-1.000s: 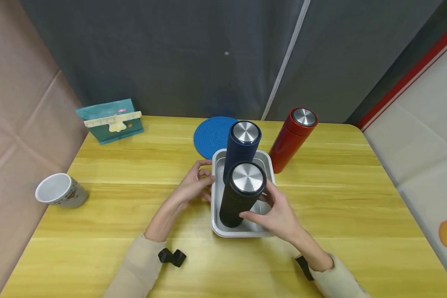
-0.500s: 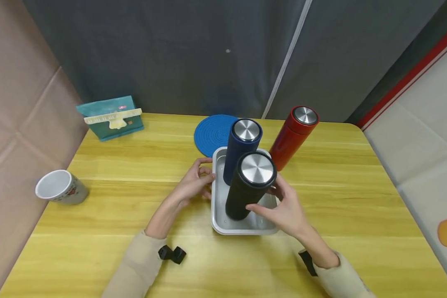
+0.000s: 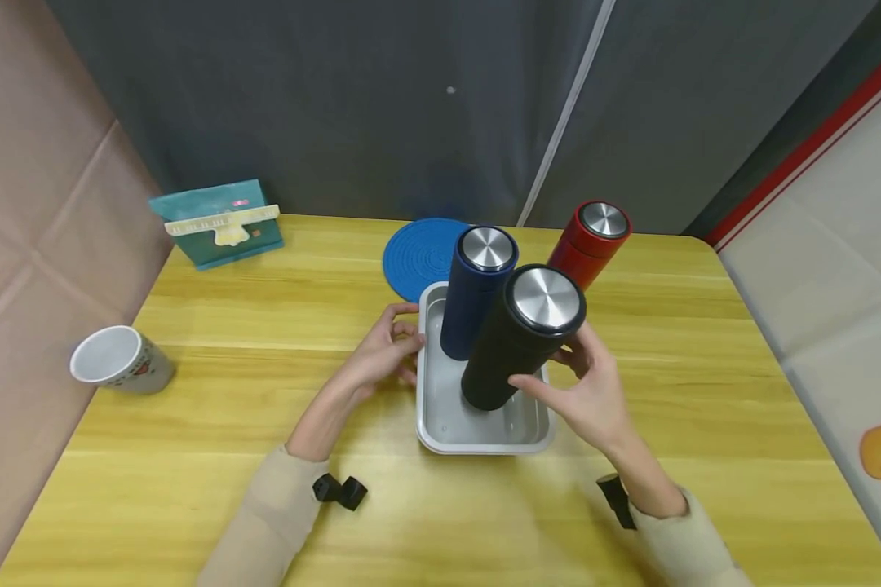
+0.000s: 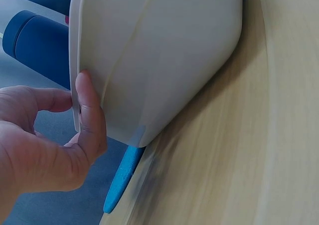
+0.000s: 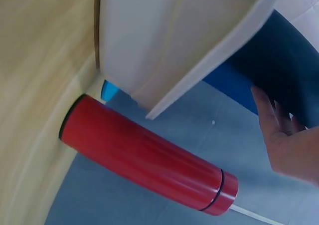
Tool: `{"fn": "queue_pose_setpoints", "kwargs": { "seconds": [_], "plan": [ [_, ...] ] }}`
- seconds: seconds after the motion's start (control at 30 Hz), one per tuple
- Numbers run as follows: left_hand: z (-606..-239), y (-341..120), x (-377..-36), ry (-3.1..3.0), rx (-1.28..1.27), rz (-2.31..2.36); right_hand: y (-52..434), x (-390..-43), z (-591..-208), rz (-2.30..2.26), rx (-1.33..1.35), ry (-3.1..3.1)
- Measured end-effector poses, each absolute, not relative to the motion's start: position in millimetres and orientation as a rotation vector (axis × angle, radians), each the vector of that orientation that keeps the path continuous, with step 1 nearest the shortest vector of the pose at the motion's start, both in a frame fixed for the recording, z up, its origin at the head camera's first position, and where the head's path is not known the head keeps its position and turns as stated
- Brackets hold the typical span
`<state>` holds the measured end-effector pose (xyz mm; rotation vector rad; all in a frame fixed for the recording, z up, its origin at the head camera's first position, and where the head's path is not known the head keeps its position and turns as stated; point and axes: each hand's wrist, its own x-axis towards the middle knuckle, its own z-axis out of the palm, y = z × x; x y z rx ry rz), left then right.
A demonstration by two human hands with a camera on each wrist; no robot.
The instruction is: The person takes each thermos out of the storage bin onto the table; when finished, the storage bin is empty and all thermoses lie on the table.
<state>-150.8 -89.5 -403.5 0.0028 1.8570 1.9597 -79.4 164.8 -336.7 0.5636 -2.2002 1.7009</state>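
Observation:
My right hand (image 3: 591,399) grips a black thermos flask (image 3: 502,355) with a brushed steel lid, thumb and fingers around its body. The flask is raised over the pale metal tray (image 3: 477,447), leaning to the right. Behind it, a navy flask (image 3: 466,314) stands upright inside the tray. My left hand (image 3: 382,350) holds the tray's left rim; in the left wrist view the fingers (image 4: 89,100) pinch that rim from both sides. A red flask (image 5: 149,155) stands on the table just beyond the tray's far right corner, its lower part hidden by the black one in the head view.
A round blue mat (image 3: 422,261) lies behind the tray. At the left stand a white printed cup (image 3: 128,363) and a teal bag (image 3: 220,232) with a cream clip. A grey curtain (image 3: 338,106) closes off the table's back edge.
My right hand has lifted the black flask from the tray's front and carried it up and to the right. The left hand stays at the rim.

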Motion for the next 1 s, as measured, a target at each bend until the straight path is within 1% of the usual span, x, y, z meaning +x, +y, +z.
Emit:
{"fn": "queue_pose_setpoints", "kwargs": {
  "seconds": [0.4, 0.7, 1.0],
  "plan": [
    [-403.2, -88.9, -151.1, 1.874, 0.004, 1.946, 175.9, -87.8, -319.9, 1.644, 0.537, -2.194],
    [-402.4, -89.3, -151.5, 1.867, 0.012, 1.959, 184.4, -97.4, -309.9, 1.708, 0.58, -2.092],
    [-402.8, -89.3, -149.9, 1.866, 0.029, 1.958, 201.4, -102.3, -301.7, 1.742, 0.541, -1.982]
  ]
}}
